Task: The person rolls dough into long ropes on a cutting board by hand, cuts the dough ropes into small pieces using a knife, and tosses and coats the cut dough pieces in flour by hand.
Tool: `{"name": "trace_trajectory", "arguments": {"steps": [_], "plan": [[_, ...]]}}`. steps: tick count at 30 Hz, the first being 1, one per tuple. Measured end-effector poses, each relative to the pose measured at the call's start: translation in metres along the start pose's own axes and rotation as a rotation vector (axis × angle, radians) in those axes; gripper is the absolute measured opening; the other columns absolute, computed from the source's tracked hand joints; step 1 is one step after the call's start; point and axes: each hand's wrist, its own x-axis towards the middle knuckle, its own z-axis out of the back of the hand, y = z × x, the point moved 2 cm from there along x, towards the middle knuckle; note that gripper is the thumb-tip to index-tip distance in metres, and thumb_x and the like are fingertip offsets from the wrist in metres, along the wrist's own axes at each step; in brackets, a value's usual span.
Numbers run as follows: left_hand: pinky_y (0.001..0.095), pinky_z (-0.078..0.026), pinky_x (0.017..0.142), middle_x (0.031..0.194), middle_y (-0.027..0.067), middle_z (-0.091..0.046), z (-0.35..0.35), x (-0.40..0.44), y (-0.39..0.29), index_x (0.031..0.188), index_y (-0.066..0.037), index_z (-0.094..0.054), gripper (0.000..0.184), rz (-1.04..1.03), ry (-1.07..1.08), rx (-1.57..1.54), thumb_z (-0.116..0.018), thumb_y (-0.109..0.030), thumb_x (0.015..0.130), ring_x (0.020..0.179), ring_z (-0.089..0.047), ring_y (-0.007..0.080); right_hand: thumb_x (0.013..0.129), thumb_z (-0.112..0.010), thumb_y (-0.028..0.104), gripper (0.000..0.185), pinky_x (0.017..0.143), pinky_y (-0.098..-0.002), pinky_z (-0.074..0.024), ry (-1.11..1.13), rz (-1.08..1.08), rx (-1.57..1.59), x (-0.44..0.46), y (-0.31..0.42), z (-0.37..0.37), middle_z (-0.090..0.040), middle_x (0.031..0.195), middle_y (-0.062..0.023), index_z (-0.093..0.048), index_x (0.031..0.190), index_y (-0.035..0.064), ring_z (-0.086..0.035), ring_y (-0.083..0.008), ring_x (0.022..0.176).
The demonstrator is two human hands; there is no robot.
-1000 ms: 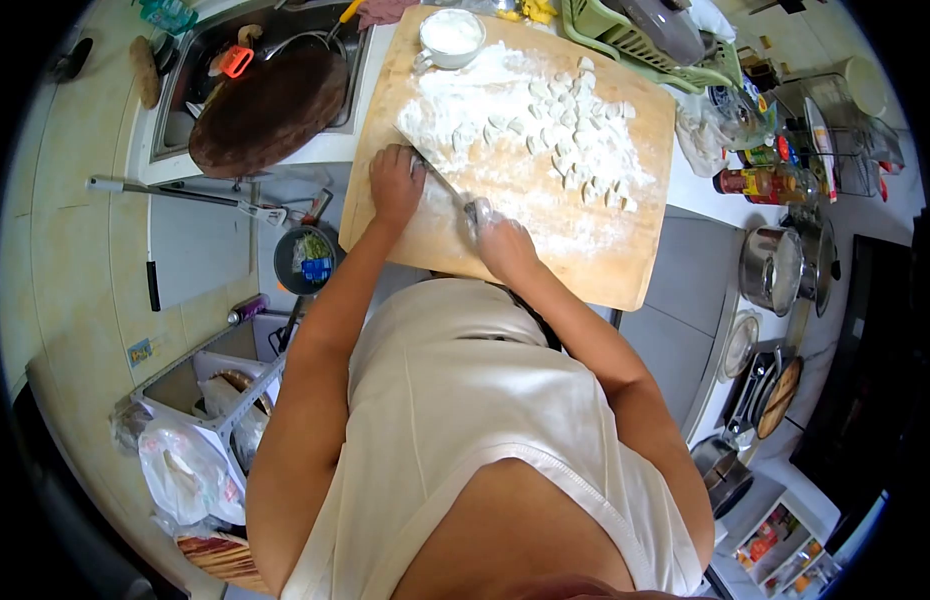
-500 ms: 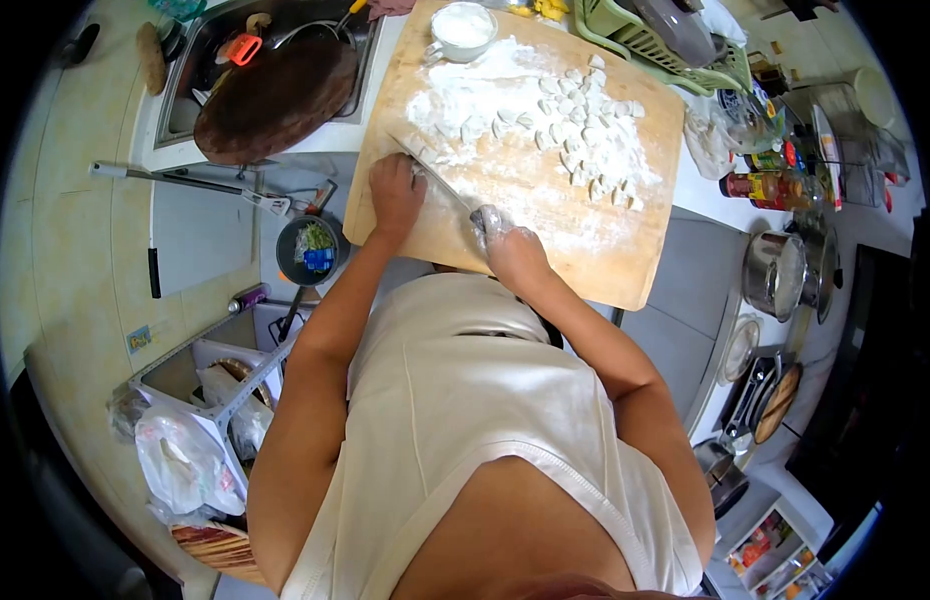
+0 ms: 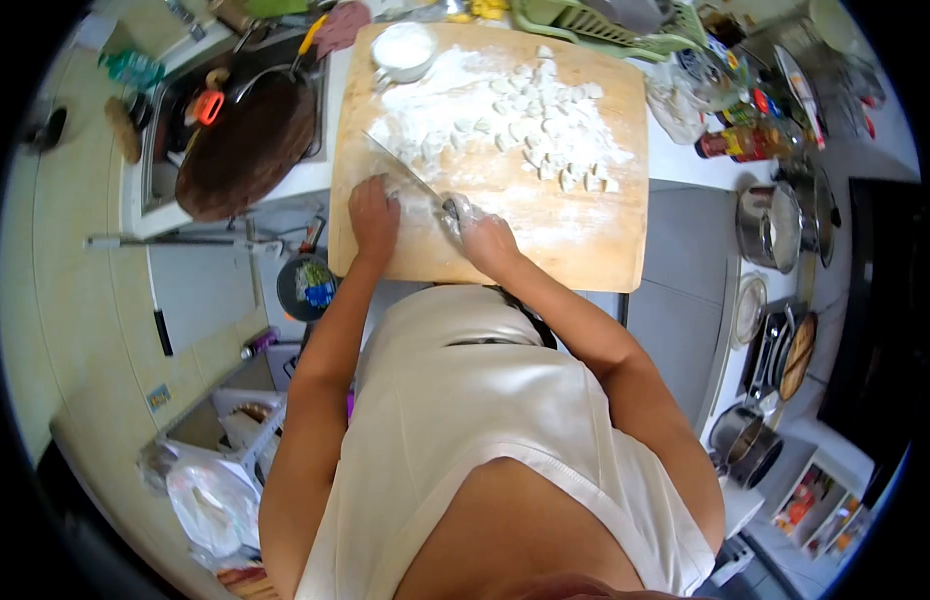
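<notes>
A knife (image 3: 405, 168) lies slanted over the left part of a floured wooden board (image 3: 565, 262), its tip pointing to the upper left. Its handle is in my right hand (image 3: 482, 238), which is closed around it, with thin clear plastic at the fingers. My left hand (image 3: 375, 218) rests at the board's left side, just below the blade, fingers bent; what lies under them is hidden. Many small white dough pieces (image 3: 553, 128) are spread in loose flour at the board's upper right. A white cup of flour (image 3: 404, 50) stands at the upper left corner.
Left of the board, a large dark brown oval object (image 3: 247, 150) lies over the sink (image 3: 157, 190). A green rack (image 3: 625, 42) is behind the board. Bottles (image 3: 750, 142) and a steel pot (image 3: 768, 228) stand at the right. A bin (image 3: 307, 288) hangs at the lower left.
The view has turned and shifted, so the board appears straighter and farther left. Both hands keep nearly the same places on the board, the right still holding the knife.
</notes>
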Motion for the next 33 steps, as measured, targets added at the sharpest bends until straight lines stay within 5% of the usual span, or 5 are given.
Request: {"name": "trace_trajectory", "arguments": {"steps": [11, 17, 23, 29, 33], "plan": [[0.0424, -0.048, 0.093, 0.11, 0.0164, -0.06, -0.071, 0.069, -0.015, 0.113, -0.002, -0.066, 0.032, 0.071, -0.046, -0.053, -0.066, -0.001, 0.08, 0.107, -0.057, 0.035, 0.091, -0.063, 0.016, 0.049, 0.077, -0.0509, -0.0521, -0.516, -0.572, -0.176, -0.063, -0.154, 0.096, -0.069, 0.107, -0.0219, -0.05, 0.138, 0.0166, -0.066, -0.0441, 0.091], [0.0396, -0.048, 0.094, 0.111, 0.0134, -0.061, -0.096, 0.1, -0.076, 0.116, -0.008, -0.066, 0.038, -0.223, 0.359, -0.331, -0.064, 0.002, 0.079, 0.109, -0.058, 0.0315, 0.093, -0.058, 0.02, 0.047, 0.079, -0.0505, -0.0533, -0.603, -0.377, -0.571, -0.031, -0.259, 0.105, -0.065, 0.117, -0.0237, -0.052, 0.139, 0.0142, -0.066, -0.0428, 0.095], [0.0439, -0.044, 0.1, 0.116, 0.0164, -0.062, -0.083, 0.111, -0.039, 0.12, -0.004, -0.063, 0.037, -0.03, 0.101, 0.022, -0.062, -0.011, 0.084, 0.113, -0.056, 0.0363, 0.092, -0.06, 0.027, 0.052, 0.114, -0.0526, -0.0295, -0.552, -0.229, -0.425, -0.016, -0.2, 0.107, -0.048, 0.143, -0.0226, -0.053, 0.143, 0.02, -0.043, -0.04, 0.134], [0.0518, -0.038, 0.109, 0.137, 0.0191, -0.054, -0.083, 0.072, -0.08, 0.121, -0.008, -0.064, 0.041, -0.331, 0.281, -0.144, -0.07, -0.014, 0.081, 0.13, -0.048, 0.0389, 0.092, -0.059, 0.045, 0.062, 0.117, -0.0632, -0.0152, -0.446, -0.346, -0.197, 0.05, -0.155, 0.031, -0.034, 0.157, -0.0219, -0.047, 0.149, 0.0228, -0.028, -0.0435, 0.146], [0.0483, -0.039, 0.109, 0.134, 0.0182, -0.056, -0.065, 0.085, -0.096, 0.119, -0.006, -0.065, 0.037, -0.17, 0.218, -0.228, -0.064, -0.007, 0.082, 0.128, -0.049, 0.0397, 0.095, -0.055, 0.044, 0.055, 0.118, -0.0581, -0.0169, -0.174, -0.135, -0.197, 0.115, -0.116, 0.035, -0.036, 0.156, -0.0198, -0.052, 0.145, 0.0211, -0.026, -0.0409, 0.147]]}}
